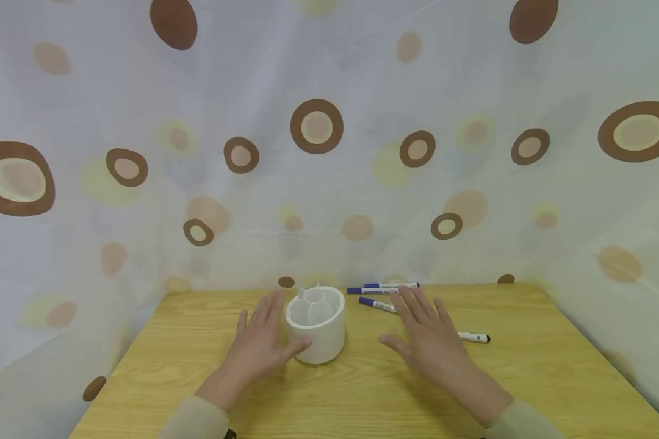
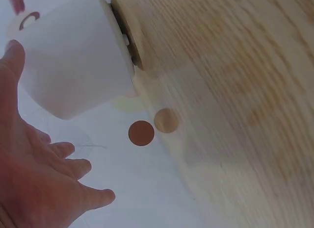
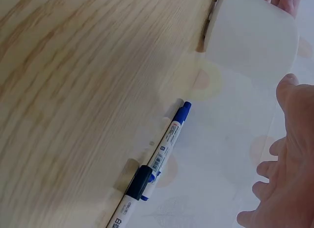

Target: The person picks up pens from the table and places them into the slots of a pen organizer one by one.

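- Status, left to right?
- Left hand (image 1: 258,347): fingers held straight, thumb spread wide, nothing gripped. It is placed at the left of the white holder (image 1: 326,335), thumb seen across the near face; whether contact is made cannot be told.
- Holder?
- Stood upright on the table (image 1: 362,390), between the hands. Axis vertical, divided opening faced up, rim apparently slanted. Judged light, stiff, probably plastic, a bit slick; thin dividers could be cracked, so best left unpinched. Outer wall best gripped from both sides, low down.
- Markers?
- Three blue-capped markers (image 1: 373,291) are laid toward the back edge, right of the holder. Long axes roughly left-right, nearest one skewed; caps pointed left. Judged light, rigid, smooth, easily rolled; best pinched mid-barrel.
- Right side?
- Right hand (image 1: 434,341) is held with fingers straight and apart, nothing held; parts of the markers are covered by it in the head view. One black-ended marker (image 1: 474,337) is partly hidden behind it: axis near left-right, visible black end pointed right. Same handling expected.
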The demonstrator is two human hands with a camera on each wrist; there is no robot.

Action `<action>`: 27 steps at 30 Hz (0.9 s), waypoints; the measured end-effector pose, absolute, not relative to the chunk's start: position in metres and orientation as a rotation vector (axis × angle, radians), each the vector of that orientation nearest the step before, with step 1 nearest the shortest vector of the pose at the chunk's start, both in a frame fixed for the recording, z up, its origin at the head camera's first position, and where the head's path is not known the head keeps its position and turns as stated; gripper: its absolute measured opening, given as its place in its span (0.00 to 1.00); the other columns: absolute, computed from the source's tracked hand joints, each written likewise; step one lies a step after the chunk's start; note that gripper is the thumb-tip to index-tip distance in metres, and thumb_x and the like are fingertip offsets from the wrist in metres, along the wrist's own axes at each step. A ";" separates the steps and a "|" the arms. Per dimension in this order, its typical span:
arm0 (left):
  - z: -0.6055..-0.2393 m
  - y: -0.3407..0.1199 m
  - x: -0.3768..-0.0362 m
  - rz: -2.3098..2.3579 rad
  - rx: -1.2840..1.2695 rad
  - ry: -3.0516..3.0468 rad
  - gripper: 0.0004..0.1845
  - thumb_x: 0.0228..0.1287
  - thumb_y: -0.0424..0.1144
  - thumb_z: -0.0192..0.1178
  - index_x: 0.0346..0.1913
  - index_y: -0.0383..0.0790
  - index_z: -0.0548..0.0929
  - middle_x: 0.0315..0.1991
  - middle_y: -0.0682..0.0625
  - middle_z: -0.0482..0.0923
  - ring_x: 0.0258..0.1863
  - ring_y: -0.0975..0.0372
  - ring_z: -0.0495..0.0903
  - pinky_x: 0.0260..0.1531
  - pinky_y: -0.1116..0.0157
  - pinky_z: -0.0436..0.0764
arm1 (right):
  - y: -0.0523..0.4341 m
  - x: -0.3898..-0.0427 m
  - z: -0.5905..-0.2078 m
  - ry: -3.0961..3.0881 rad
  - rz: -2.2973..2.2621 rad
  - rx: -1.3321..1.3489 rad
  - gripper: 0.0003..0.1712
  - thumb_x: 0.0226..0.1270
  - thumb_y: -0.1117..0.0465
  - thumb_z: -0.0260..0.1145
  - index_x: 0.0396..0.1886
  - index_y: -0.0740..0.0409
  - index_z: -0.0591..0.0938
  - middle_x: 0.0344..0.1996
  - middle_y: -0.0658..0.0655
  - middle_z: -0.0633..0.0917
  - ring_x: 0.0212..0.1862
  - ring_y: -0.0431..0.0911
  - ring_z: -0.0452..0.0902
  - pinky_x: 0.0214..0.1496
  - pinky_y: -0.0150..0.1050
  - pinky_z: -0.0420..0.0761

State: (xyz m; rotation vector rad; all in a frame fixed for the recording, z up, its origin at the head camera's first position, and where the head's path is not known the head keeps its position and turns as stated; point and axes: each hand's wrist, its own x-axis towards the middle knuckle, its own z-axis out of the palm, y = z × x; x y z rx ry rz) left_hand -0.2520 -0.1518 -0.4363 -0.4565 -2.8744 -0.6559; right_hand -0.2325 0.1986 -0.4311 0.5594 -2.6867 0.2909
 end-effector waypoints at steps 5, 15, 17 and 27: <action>-0.437 -0.147 -0.255 -0.742 -0.473 -2.846 0.62 0.70 0.71 0.68 0.90 0.37 0.52 0.87 0.34 0.56 0.86 0.38 0.53 0.80 0.26 0.44 | 0.190 -0.234 -0.432 -2.703 0.322 0.577 0.50 0.83 0.36 0.65 0.90 0.58 0.61 0.87 0.64 0.61 0.87 0.64 0.51 0.84 0.72 0.50; -0.434 -0.137 -0.258 -0.901 -0.508 -2.793 0.58 0.73 0.65 0.70 0.89 0.34 0.52 0.85 0.31 0.59 0.83 0.37 0.62 0.76 0.22 0.50 | 0.171 -0.237 -0.436 -2.701 0.356 0.617 0.49 0.81 0.38 0.68 0.87 0.61 0.65 0.85 0.64 0.66 0.85 0.64 0.56 0.83 0.72 0.54; -0.435 -0.137 -0.260 -0.929 -0.499 -2.797 0.58 0.74 0.64 0.70 0.89 0.33 0.52 0.85 0.31 0.58 0.82 0.37 0.61 0.76 0.22 0.51 | 0.167 -0.239 -0.436 -2.718 0.356 0.628 0.49 0.81 0.38 0.68 0.88 0.61 0.65 0.85 0.64 0.66 0.85 0.64 0.56 0.83 0.72 0.54; -0.444 -0.138 -0.268 -1.091 -0.501 -2.775 0.60 0.73 0.63 0.71 0.89 0.34 0.49 0.84 0.33 0.62 0.79 0.37 0.67 0.74 0.23 0.57 | 0.148 -0.247 -0.442 -2.733 0.419 0.727 0.48 0.82 0.40 0.68 0.88 0.61 0.64 0.86 0.62 0.65 0.85 0.63 0.57 0.85 0.68 0.53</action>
